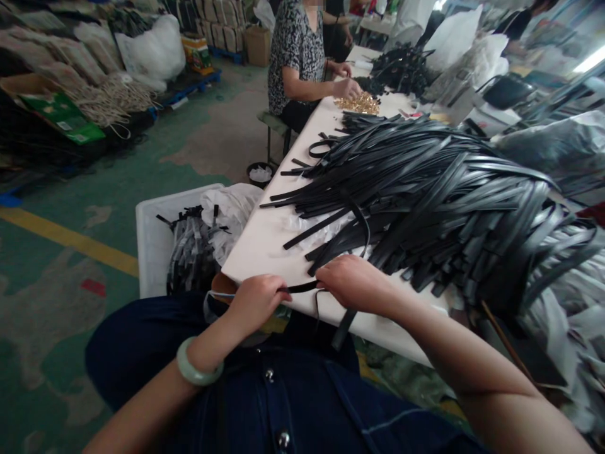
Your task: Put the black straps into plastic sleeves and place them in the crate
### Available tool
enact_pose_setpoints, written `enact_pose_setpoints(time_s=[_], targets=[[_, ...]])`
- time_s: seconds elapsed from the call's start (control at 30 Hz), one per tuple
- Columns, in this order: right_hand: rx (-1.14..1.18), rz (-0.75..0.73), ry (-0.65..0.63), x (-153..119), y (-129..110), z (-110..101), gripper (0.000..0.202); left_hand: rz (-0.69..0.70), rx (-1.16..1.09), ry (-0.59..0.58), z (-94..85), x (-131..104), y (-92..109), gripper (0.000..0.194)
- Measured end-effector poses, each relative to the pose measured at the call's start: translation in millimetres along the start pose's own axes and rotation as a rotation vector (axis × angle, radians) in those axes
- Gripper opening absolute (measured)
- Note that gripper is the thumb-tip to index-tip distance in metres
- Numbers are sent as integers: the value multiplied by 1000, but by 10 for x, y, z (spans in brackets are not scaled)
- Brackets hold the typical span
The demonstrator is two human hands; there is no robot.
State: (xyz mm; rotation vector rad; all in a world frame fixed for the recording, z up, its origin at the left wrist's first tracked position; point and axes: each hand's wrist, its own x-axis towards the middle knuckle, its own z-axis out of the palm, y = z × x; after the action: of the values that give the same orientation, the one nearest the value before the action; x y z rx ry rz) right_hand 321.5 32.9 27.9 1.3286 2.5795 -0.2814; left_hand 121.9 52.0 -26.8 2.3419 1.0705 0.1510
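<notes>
A black strap [302, 287] runs between my two hands above the near edge of the white table [250, 252]. My left hand [259, 296] is closed on its left part, and a thin pale strip sticks out to the left of that hand. My right hand [347, 280] grips the strap further right, its fingers wrapped round it. A dark strap end hangs below my right hand, and a loop rises above it. Just beyond lies a large heap of long black straps [425, 183] spread over the table.
A white bin [154, 233] with cloth and dark strips stands left of the table. Across the table's far end a person [295, 63] sits by a pile of gold-coloured pieces [357, 103]. A small black bucket [259, 173] is on the floor. Sacks and bundles line the left.
</notes>
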Motion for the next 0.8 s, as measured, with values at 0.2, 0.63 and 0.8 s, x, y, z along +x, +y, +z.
enact_pose_setpoints(time_s=[0.2,0.63,0.8], targets=[[1,28,12,-44,23,-34,17,11,67,-15,-2,75,27,14],[-27,40,-11,-35,-24,2,19,39,15,-16,52,142,54,14],[-31,124,3,-147,67,-5,24,-13,-18,-2,24,118,-41,14]])
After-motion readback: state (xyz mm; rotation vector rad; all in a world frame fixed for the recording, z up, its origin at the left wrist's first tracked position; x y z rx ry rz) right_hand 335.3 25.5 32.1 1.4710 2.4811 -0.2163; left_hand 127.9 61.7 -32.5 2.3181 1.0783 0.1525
